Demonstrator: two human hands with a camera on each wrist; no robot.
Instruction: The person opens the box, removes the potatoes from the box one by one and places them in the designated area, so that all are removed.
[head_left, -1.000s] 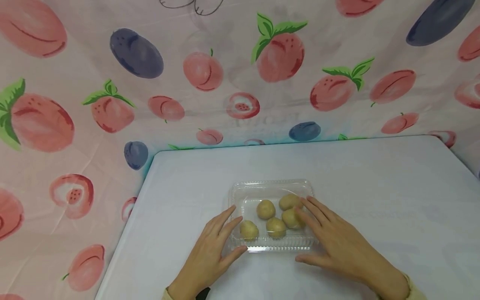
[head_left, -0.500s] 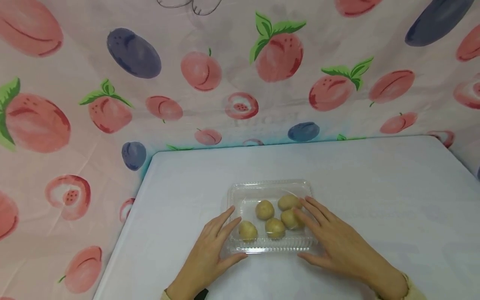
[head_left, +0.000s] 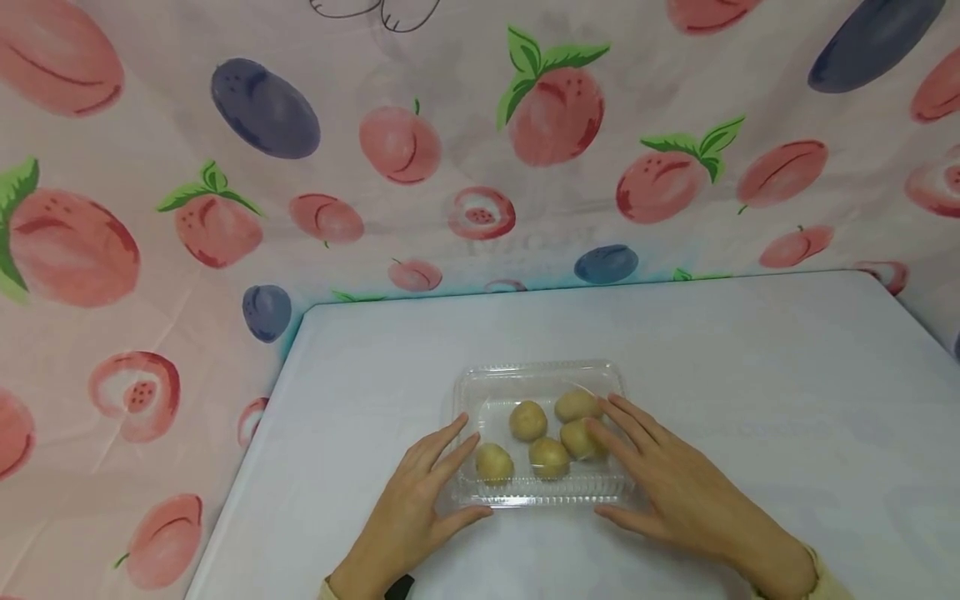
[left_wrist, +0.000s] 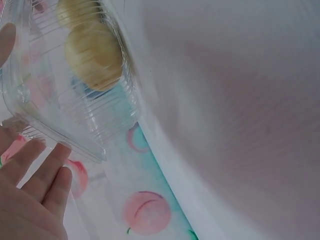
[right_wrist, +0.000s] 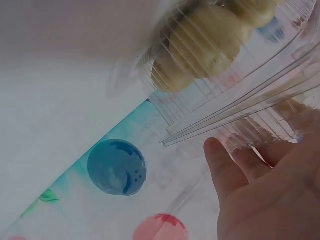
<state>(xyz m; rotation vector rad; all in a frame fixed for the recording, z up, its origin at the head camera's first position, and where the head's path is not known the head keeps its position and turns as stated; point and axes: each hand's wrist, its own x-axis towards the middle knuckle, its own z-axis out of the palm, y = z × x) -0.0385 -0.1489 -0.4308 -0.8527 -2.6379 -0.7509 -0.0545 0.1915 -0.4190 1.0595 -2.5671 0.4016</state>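
A clear plastic clamshell box [head_left: 517, 502] sits on the table in front of me, its lid down over several small, round, yellowish potatoes [head_left: 528, 421]. My left hand [head_left: 420, 492] is at the box's left side, fingers extended and thumb by the front left corner. On the opposite side my right hand [head_left: 667, 483] has its fingertips over the right edge of the lid. In the left wrist view the fingers [left_wrist: 47, 172] lie right at the box rim. The right wrist view shows straight fingers [right_wrist: 222, 165] close beside the rim, with potatoes [right_wrist: 205, 42] visible through the ribbed wall.
The box stands on a white-covered table [head_left: 750, 367]. Behind and to the left rises a pink fruit-print cloth [head_left: 480, 125]. A small dark object [head_left: 400, 587] shows by the left wrist at the bottom edge.
The head view has shifted slightly, so the scene sits a little further left. Both hands keep almost the same place around the box; the potatoes lie as before.
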